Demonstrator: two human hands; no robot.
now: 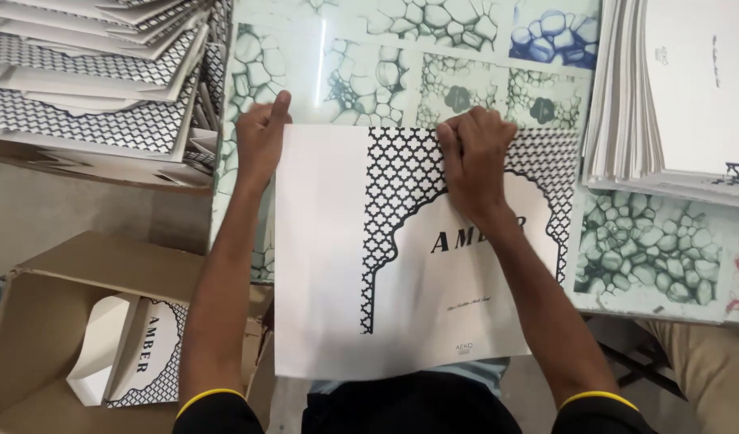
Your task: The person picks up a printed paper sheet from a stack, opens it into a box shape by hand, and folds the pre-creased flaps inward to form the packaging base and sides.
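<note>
Head view looks straight down on a large white card sheet (345, 265) printed with a black lattice arch, lying flat on the desk (651, 265), whose top is covered in a glossy pebble pattern of green, blue and red. The sheet's near edge overhangs the desk toward the person's body. The left hand (261, 141) rests at the sheet's far left corner, fingers (253, 120) curled narrow over the edge and thumb stretched up onto the desk surface; whether it pinches the sheet or only presses on it cannot be told. The right hand (474, 157) sits on the sheet's far edge over the lattice print, its fingers (466, 128) bunched into a loose fist and pressing down on the card, knuckles upward. Both forearms run along the sheet from dark sleeves with yellow cuffs. To the far left, a heap of folded lattice-printed cards (96, 80) lies fanned on a separate surface, well apart from the hands. To the far right, a tall stack of flat white sheets (675, 88) stands on the desk, near the right hand but not touching the sheet. At lower left, an open brown cardboard box (56, 321) holds one folded printed piece (149, 354) standing inside it.
</note>
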